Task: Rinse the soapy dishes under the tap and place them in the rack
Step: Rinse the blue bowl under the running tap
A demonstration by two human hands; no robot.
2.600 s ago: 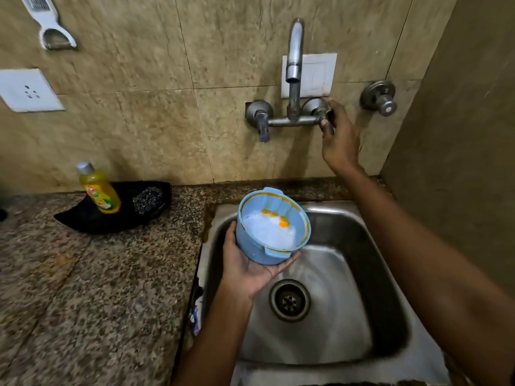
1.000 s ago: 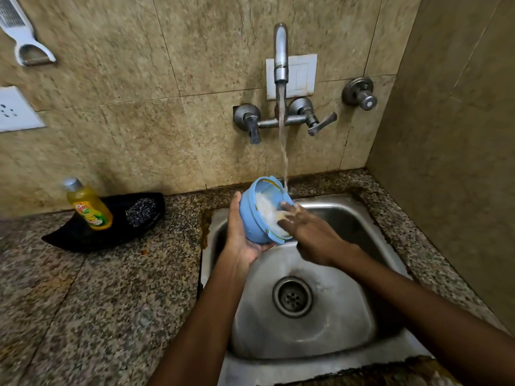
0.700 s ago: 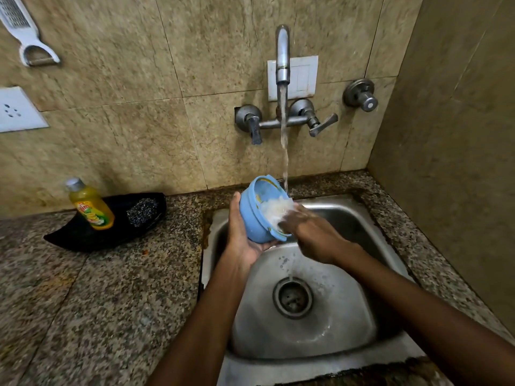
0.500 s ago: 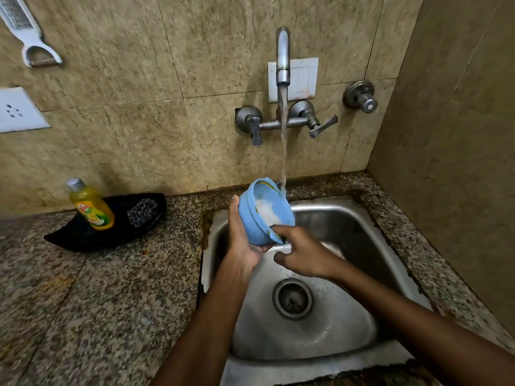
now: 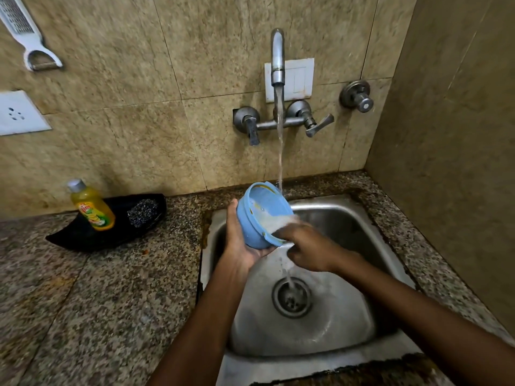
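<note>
Your right hand (image 5: 309, 250) is motion-blurred, and its fingertips vanish into the foam inside the blue bowl (image 5: 257, 218). Your left hand (image 5: 239, 246) covers the bowl's underside. The grater (image 5: 28, 37) runs off the top-left edge.

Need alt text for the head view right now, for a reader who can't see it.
A left hand tilts a blue bowl under the running tap over a steel sink, while the right hand rubs suds at the bowl's lower rim. On the granite counter to the left, a black tray holds a dish soap bottle and scrubber.
</note>
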